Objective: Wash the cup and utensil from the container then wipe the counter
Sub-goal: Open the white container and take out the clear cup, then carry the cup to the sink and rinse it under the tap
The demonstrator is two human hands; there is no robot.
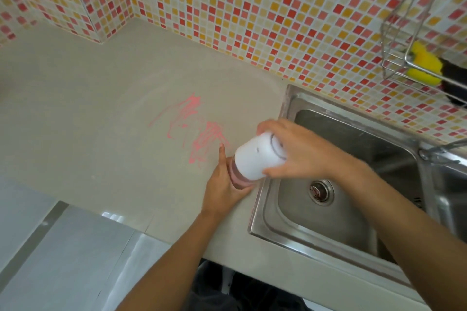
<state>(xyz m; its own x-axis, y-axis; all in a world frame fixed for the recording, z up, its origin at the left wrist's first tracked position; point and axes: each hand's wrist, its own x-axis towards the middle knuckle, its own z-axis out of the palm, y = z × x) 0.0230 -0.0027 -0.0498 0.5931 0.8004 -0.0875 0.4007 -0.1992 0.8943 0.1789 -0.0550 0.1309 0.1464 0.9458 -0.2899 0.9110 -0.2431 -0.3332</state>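
Frame centre, at the counter (pixel 88 113) edge beside the sink (pixel 353 222): white cup (pixel 255 156), tilted, drawn curved line on its side, fingers of right hand (pixel 298 151) wrapped around it. Left hand (pixel 225 189) grips a pinkish piece at the cup's lower end. Pink scribble (pixel 197 129) on counter just beside.

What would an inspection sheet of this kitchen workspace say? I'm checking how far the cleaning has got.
Surface: beige counter carries pink scribble marks, not yet wiped.
Job's things: white cup held tilted at the counter's edge by the sink; a dark item at its mouth is too blurred to name.
Clutter: yellow sponge in a wire rack on the wall.
Grippers: left hand and right hand both grip the cup.
Cables: nothing seen.
Surroundings: mosaic tile wall; sink basin looks empty.
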